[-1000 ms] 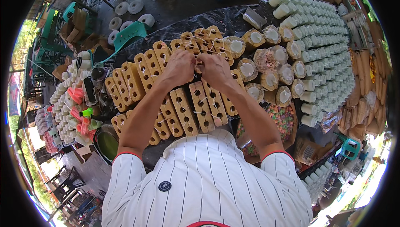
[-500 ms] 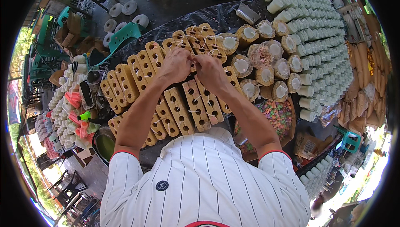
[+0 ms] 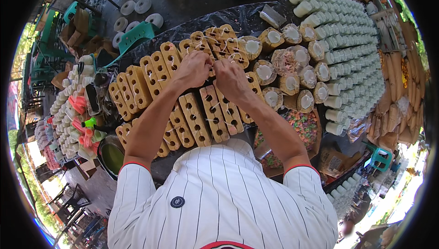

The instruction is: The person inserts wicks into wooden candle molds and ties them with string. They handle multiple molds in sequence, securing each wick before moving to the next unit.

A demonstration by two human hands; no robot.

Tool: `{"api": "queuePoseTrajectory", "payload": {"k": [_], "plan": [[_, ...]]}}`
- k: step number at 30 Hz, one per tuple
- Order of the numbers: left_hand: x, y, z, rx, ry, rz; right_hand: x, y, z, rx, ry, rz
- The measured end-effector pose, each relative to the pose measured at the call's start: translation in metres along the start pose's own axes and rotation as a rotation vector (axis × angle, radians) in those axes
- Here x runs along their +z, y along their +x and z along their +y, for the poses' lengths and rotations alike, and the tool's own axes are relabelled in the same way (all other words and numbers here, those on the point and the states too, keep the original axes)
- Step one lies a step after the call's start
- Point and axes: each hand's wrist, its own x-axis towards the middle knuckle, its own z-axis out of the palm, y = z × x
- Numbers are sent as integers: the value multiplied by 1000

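Rows of long tan blocks [image 3: 199, 118] with round holes along their tops cover the table under my hands. Thin white string runs across and into many of the holes. Over the far middle rows, my left hand [image 3: 195, 69] is closed, its fingers bent and their tips drawn together. Close beside it my right hand [image 3: 229, 76] is closed too, thumb and fingers pinched low between the blocks. The fingertips nearly meet, and whatever lies between them is hidden. Right of the blocks stand paper-wrapped round bundles [image 3: 265, 71] with whitish tops.
Many clear cups with pale contents [image 3: 337, 55] stand at the right. Nearer me lies a box of small colourful pieces [image 3: 299, 122]. Left are a pot of green stuff [image 3: 111, 156] and whitish cylinders [image 3: 64, 105]. A green plastic seat [image 3: 136, 36] stands beyond the table.
My hands stay over the same blocks, with the fingers shifting slightly and the right hand's fingertips a little lower. The surroundings shift a little in the picture.
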Motion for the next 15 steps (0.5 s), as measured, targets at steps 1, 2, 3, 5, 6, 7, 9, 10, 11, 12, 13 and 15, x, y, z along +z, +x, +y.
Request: {"api": "queuePoseTrajectory", "payload": {"k": [1, 2, 3, 5, 6, 7, 9, 10, 11, 12, 13, 15], "plan": [[1, 0, -2, 15, -1, 7, 0, 1, -1, 3, -21, 5], [4, 1, -6, 31, -1, 13, 0, 0, -1, -30, -18, 30], [5, 1, -9, 46, -2, 20, 1, -1, 1, -63, -14, 54], [4, 1, -8, 33, -4, 22, 1, -3, 3, -109, -6, 67], [4, 1, -8, 26, -4, 23, 1, -4, 4, -123, -2, 55], [5, 2, -10, 28, -8, 20, 0, -4, 4, -140, 2, 43], [7, 3, -14, 33, -16, 14, -2, -4, 2, -187, -49, 28], [6, 3, -13, 28, -20, 13, -3, -4, 2, -209, -75, 20], [6, 4, -12, 22, -24, 12, -2, -3, 2, -225, -85, 21], [6, 4, -11, 16, -29, 11, -2, -2, 2, -240, -96, 21], [4, 4, -9, 11, -28, 2, -1, -2, 3, -255, -107, 22], [2, 4, -8, 1, -26, -18, -2, -1, 2, -267, -129, 13]]}}
